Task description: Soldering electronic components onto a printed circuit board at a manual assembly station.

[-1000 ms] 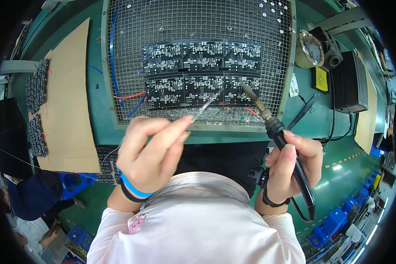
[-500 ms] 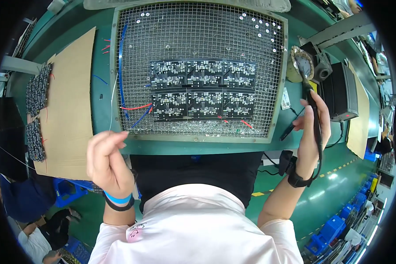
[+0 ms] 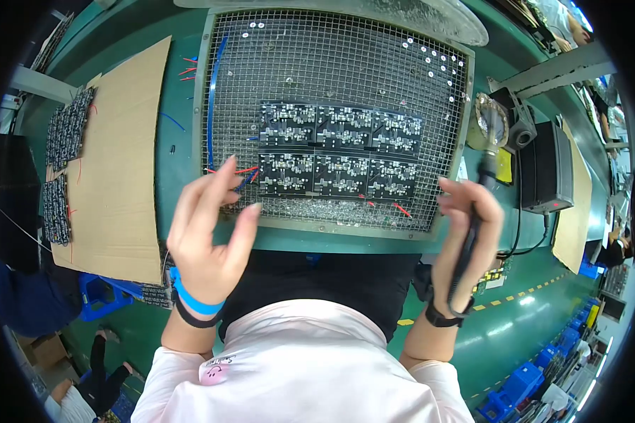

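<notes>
Two rows of black circuit boards [image 3: 339, 151] lie on a wire mesh tray [image 3: 331, 70] in front of me. My left hand [image 3: 208, 233] hovers at the tray's near left corner with its fingers apart and nothing in it, close to red and blue wires [image 3: 243, 173]. My right hand [image 3: 466, 240] is shut on a black soldering iron [image 3: 476, 211], its tip pointing up toward the brass tip cleaner [image 3: 488, 123] at the tray's right edge.
A cardboard sheet [image 3: 120, 148] lies on the green bench at the left, with more black boards [image 3: 63, 162] along its far side. A black power unit [image 3: 543, 169] stands at the right. Blue bins [image 3: 522, 384] sit on the floor at lower right.
My right hand has carried the soldering iron off the boards to the right, toward the tip cleaner. My left hand let go of the thin solder wire, dropped away, then rose toward the tray's left corner.
</notes>
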Available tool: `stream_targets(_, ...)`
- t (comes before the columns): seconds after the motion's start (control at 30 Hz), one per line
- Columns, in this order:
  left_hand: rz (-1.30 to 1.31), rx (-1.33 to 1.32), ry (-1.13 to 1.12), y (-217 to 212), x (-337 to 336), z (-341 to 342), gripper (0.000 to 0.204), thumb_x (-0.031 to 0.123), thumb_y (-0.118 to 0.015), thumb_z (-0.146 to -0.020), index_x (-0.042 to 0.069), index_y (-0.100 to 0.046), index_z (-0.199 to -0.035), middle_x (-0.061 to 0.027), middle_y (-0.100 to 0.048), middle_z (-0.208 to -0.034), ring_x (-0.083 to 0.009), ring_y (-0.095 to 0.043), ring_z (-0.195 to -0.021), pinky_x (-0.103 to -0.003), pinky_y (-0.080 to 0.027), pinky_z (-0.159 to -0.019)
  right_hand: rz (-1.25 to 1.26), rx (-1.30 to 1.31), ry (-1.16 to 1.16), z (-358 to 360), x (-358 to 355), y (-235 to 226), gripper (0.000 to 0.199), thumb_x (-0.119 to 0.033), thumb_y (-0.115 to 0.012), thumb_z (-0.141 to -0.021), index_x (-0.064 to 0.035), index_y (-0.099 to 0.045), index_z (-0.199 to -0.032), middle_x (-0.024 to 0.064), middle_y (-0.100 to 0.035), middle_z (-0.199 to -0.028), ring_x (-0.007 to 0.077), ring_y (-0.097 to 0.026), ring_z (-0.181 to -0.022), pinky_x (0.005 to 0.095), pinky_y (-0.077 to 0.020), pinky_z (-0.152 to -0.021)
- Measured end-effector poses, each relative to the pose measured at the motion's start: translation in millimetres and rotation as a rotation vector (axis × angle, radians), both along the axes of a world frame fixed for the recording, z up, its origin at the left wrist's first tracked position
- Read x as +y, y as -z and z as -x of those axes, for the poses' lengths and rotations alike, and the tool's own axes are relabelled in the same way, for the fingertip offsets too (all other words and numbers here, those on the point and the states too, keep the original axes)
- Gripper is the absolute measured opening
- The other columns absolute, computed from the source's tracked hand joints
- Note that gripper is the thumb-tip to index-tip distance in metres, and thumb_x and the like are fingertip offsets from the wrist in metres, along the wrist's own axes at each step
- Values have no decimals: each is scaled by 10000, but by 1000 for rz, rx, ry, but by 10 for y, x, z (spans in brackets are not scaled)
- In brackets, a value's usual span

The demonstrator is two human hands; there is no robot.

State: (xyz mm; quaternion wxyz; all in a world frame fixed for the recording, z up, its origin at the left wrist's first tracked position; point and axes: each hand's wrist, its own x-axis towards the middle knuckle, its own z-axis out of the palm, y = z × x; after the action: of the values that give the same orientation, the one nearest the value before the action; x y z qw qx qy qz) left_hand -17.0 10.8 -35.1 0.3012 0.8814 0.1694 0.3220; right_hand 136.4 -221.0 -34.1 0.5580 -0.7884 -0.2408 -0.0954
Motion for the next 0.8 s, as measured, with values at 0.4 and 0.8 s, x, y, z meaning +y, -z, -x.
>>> stream_targets(0.4,120,66,9,-30,-52,-106,449,-26,-694,-798,-31,-612,-1239,-156,-649,-1006,-183,-610,-746,-282,-516,-716,17,-26,-54,41,176,88,404,-292,-586,-979,17,-535,-1234,116,-679,-996,158,-605,-865,306,-475,-818)
stream_targets(0.8,15,10,280,-300,-141,-360,339,-124,-629,-784,-22,-653,-1106,-142,-693,-926,-283,-654,-763,-339,-530,-687,-345,171,-167,46,139,-211,417,-278,-441,-1039,98,-503,-1210,167,-611,-856,133,-563,-555,205,-460,-465)
